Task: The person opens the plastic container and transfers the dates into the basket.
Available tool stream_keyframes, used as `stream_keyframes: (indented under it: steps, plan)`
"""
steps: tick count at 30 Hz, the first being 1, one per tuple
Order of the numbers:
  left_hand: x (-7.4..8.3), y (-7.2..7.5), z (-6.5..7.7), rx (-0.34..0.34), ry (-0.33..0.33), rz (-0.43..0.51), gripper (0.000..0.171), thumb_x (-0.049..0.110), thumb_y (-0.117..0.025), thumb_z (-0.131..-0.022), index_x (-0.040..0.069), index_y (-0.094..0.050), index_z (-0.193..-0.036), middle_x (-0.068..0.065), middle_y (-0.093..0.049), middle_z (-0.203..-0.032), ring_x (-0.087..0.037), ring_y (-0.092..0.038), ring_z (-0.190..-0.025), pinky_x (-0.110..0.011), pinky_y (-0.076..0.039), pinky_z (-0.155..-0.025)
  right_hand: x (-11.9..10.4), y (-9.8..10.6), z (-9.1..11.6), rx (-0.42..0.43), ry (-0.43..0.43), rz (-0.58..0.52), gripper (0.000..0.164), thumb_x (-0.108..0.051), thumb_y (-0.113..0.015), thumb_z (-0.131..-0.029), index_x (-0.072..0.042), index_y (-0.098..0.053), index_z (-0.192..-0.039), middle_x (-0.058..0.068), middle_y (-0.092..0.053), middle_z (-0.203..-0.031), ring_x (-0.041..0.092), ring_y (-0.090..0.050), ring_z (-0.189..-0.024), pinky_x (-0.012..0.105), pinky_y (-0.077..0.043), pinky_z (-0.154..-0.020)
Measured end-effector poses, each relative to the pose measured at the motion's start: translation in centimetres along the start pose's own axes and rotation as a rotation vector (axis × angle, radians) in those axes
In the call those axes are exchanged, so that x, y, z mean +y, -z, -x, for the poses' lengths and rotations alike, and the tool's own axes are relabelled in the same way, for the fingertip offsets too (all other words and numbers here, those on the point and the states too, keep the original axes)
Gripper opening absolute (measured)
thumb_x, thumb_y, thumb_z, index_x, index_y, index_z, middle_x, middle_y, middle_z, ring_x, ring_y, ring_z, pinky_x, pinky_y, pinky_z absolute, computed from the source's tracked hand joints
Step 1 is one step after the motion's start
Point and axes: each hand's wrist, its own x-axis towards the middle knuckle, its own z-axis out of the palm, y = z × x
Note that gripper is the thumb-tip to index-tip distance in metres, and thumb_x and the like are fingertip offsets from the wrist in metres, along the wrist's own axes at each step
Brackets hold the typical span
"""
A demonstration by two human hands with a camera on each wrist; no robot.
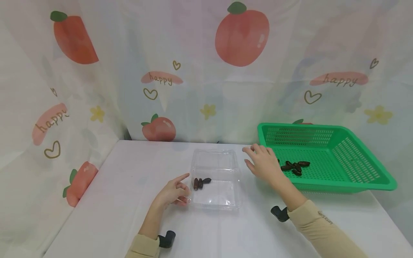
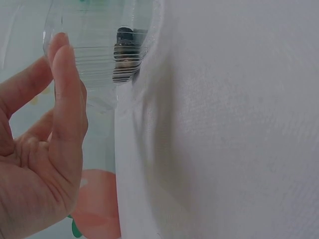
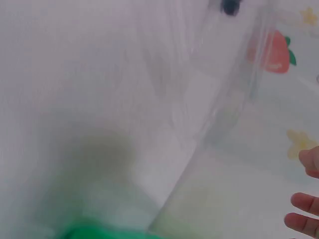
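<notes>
your tan right sleeve (image 1: 322,229) leads to an unclenched, empty right hand (image 1: 262,163); your loose, empty left hand (image 1: 172,193) is at the left edge of the clear box (image 1: 222,206), likely light, flimsy: steady its rim, pinch the probably firm dark fruits (image 1: 200,184) inside mid-body.

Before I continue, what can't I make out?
- Head: full count of dark-brown oval pieces in the green perforated plastic basket; right hand blocks part.
- Left wrist: rest of clear rectangular plastic box, cut by top edge.
- Right wrist: basket, blurred, cut by bottom edge.
</notes>
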Motion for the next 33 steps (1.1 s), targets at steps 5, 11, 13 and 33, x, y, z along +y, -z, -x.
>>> stream_keyframes:
  steps: [5, 11, 13, 33]
  plan:
    - [-0.1, 0.0, -0.1, -0.002, -0.001, 0.001, 0.069, -0.005, -0.056, -0.080, 0.014, -0.032, -0.143, -0.009, -0.056, -0.085, -0.015, -0.058, -0.054, -0.031, -0.056, -0.053, -2.4, -1.1, -0.2, -0.031, 0.040, 0.008, 0.033, -0.024, -0.066, -0.083, -0.014, -0.057, -0.113, 0.008, -0.052, -0.098, 0.028, -0.051, -0.091, 0.045, -0.043, -0.080]
    - [-0.2, -0.1, -0.1, 0.001, 0.003, 0.005, 0.069, -0.004, -0.057, -0.080, 0.014, -0.032, -0.142, -0.008, -0.055, -0.085, -0.015, -0.057, -0.054, -0.031, -0.056, -0.052, -4.9, -2.5, -0.5, -0.046, 0.093, 0.024, 0.032, -0.027, -0.066, -0.083, -0.018, -0.057, -0.111, 0.005, -0.052, -0.097, 0.025, -0.052, -0.091, 0.044, -0.044, -0.084]
    - [-0.2, -0.1, -0.1, 0.004, 0.004, 0.003, 0.070, -0.004, -0.057, -0.080, 0.014, -0.032, -0.142, -0.008, -0.055, -0.085, -0.015, -0.057, -0.054, -0.031, -0.056, -0.052, -5.7, -2.9, -0.6, -0.049, 0.108, 0.030, 0.032, -0.028, -0.066, -0.082, -0.018, -0.057, -0.111, 0.004, -0.052, -0.097, 0.024, -0.052, -0.091, 0.043, -0.044, -0.083]
    - [0.0, 0.0, 0.0, -0.001, -0.002, 0.009, 0.070, -0.005, -0.056, -0.079, 0.013, -0.032, -0.142, -0.009, -0.056, -0.085, -0.015, -0.058, -0.053, -0.032, -0.056, -0.053, -10.2, -5.7, -0.3, -0.224, 0.171, 0.014, 0.034, -0.025, -0.060, -0.086, -0.013, -0.055, -0.118, 0.004, -0.052, -0.102, 0.022, -0.050, -0.094, 0.039, -0.042, -0.088]
